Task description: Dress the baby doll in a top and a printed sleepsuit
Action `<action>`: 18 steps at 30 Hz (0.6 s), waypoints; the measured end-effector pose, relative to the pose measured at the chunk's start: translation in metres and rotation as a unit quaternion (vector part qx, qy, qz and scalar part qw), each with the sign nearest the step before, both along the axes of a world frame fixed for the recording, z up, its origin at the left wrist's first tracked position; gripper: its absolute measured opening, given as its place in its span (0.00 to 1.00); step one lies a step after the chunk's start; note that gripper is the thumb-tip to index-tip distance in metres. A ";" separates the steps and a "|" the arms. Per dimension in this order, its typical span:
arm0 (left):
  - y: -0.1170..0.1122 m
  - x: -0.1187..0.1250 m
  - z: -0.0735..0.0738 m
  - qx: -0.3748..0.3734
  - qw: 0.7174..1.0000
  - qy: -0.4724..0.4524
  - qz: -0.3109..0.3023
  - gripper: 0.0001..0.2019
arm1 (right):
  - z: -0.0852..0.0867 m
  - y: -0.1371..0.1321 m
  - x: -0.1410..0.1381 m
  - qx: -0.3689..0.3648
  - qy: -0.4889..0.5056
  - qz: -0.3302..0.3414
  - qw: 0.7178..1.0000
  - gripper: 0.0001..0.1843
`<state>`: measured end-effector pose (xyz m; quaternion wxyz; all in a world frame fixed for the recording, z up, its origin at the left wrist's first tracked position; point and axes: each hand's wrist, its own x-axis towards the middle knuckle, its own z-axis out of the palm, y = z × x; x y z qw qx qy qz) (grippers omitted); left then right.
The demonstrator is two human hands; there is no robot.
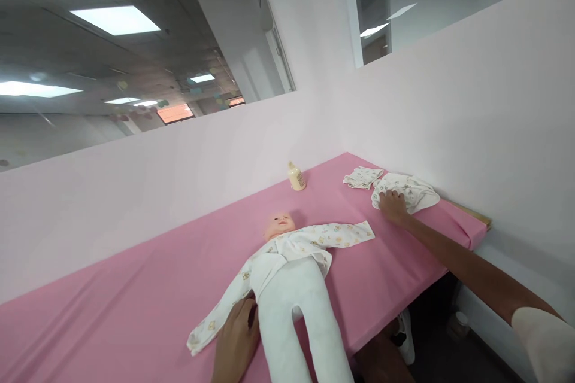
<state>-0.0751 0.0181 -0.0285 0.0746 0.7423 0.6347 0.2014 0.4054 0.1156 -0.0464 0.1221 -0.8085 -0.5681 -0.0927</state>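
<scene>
White soft-bodied doll [294, 284] in a printed white top [345, 234] lies face-up on the pink-covered table [135, 305], apparently steadied by the loosely curled left hand [237, 332] at its hip. Half-curled right hand [394, 206] rests on white patterned cloth [418, 192]; neither grip can be confirmed.

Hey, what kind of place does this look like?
Perhaps a baby-care training room, though no sign confirms it: a baby doll in a printed top lies on a pink-covered table, which also holds patterned cloths.
</scene>
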 end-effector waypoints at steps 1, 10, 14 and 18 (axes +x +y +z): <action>0.000 0.001 0.000 0.001 1.000 -0.002 0.001 0.11 | -0.001 -0.001 -0.002 0.000 -0.007 -0.001 1.000 0.17; -0.015 -0.039 0.017 0.109 0.986 0.053 0.115 0.21 | -0.008 -0.017 -0.003 0.055 -0.057 0.019 0.997 0.18; -0.060 -0.124 0.030 0.174 0.896 0.242 0.328 0.24 | -0.014 -0.014 0.002 0.087 -0.068 0.024 0.994 0.16; -0.105 -0.174 0.027 -0.005 0.859 0.344 0.379 0.17 | -0.024 -0.009 0.006 0.110 -0.061 0.025 0.992 0.14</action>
